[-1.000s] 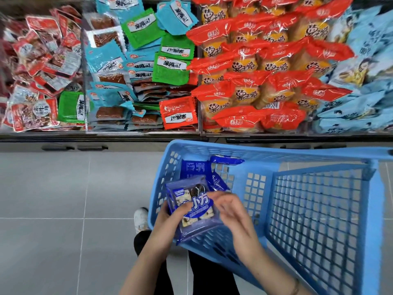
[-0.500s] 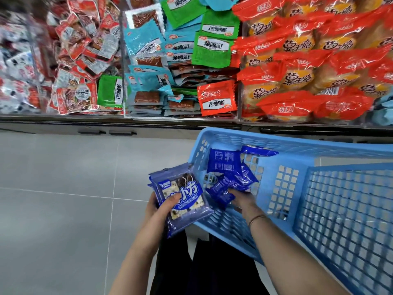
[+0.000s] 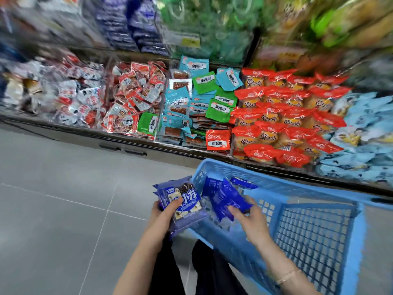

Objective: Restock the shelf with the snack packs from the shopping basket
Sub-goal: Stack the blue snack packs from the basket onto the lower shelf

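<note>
My left hand point(image 3: 164, 216) grips a stack of blue snack packs point(image 3: 185, 204) just left of the blue shopping basket point(image 3: 319, 235), thumb across the top pack's face. My right hand point(image 3: 248, 220) is inside the basket, pinching another dark blue pack point(image 3: 228, 200) lifted off the bottom. One more blue pack point(image 3: 243, 183) lies against the basket's far wall. The shelf point(image 3: 191, 145) stands beyond the basket, with bins of red, teal, green and orange packs.
Grey tiled floor point(image 3: 63, 199) stretches to the left. An upper shelf tier with blurred blue packs point(image 3: 136, 24) and green packs point(image 3: 208, 28) sits above the lower bins. Light blue packs point(image 3: 361, 133) fill the far right bin. My dark trouser legs are below the basket.
The view has tilted up and swung, bringing the upper shelf tier into sight. My right hand has raised a blue pack inside the basket. My left hand keeps its stack.
</note>
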The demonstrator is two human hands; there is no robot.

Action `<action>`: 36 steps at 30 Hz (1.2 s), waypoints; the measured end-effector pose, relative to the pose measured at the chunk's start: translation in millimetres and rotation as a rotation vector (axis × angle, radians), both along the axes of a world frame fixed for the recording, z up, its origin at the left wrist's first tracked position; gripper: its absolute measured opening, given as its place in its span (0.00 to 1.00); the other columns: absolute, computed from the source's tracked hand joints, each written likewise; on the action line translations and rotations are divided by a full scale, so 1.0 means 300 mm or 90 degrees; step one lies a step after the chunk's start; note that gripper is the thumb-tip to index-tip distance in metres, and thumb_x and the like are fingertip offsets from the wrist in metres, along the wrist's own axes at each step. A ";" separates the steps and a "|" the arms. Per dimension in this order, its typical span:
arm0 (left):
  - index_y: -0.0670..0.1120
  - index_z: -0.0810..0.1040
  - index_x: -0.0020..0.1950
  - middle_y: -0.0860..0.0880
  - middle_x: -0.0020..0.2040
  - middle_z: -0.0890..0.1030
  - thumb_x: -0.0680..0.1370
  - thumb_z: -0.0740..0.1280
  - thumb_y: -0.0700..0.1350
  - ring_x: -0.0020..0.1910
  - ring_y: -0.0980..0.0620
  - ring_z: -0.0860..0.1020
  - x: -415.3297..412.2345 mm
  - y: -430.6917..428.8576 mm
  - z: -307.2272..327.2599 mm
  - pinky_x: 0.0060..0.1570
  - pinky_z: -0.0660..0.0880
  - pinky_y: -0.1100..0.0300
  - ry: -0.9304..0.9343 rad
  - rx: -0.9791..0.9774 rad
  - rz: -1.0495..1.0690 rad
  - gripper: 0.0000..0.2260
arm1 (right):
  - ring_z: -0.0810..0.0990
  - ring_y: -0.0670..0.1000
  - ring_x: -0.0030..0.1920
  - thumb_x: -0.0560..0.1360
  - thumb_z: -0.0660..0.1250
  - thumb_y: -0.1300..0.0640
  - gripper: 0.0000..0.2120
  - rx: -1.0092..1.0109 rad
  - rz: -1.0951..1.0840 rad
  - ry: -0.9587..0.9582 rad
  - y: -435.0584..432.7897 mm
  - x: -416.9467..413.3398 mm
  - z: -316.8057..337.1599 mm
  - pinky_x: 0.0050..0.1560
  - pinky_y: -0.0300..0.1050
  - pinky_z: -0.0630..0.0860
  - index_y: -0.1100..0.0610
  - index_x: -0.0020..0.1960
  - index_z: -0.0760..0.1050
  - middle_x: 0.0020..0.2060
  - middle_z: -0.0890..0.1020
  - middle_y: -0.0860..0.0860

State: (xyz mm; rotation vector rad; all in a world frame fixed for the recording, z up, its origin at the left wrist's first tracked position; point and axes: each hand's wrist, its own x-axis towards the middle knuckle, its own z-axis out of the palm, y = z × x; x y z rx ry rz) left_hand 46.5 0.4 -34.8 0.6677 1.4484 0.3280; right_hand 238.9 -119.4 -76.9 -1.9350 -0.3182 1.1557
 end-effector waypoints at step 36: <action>0.48 0.77 0.48 0.52 0.38 0.86 0.73 0.72 0.42 0.39 0.51 0.84 -0.616 0.823 0.486 0.38 0.78 0.58 -0.128 0.175 -0.059 0.07 | 0.83 0.54 0.50 0.76 0.66 0.57 0.09 0.184 -0.012 0.235 0.903 -0.780 0.579 0.50 0.45 0.75 0.55 0.56 0.77 0.50 0.85 0.53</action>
